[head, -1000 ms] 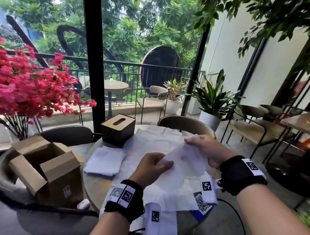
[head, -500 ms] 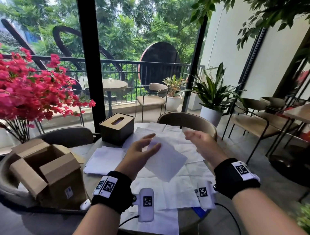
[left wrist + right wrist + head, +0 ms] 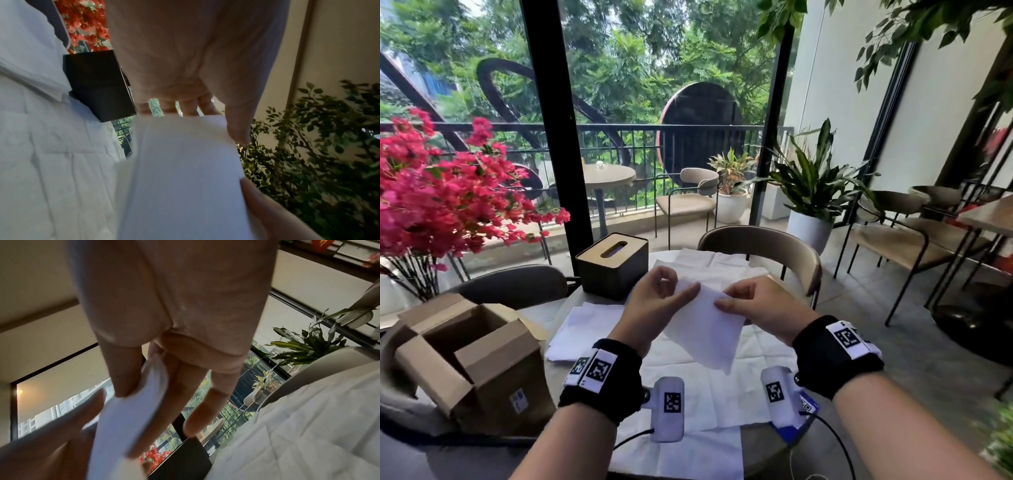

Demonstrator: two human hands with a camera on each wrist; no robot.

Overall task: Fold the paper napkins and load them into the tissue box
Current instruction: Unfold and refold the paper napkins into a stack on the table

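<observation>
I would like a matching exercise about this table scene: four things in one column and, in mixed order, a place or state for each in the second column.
Column 1
1. napkin
2. tissue box
3. cardboard box
4. folded napkin stack

Column 2
A. open, flaps up, on the far left
B. held in the air by both hands
C. lying flat between the two boxes
D. closed, slot on top, at the table's back

Pairs: 1-B, 2-D, 3-A, 4-C
</observation>
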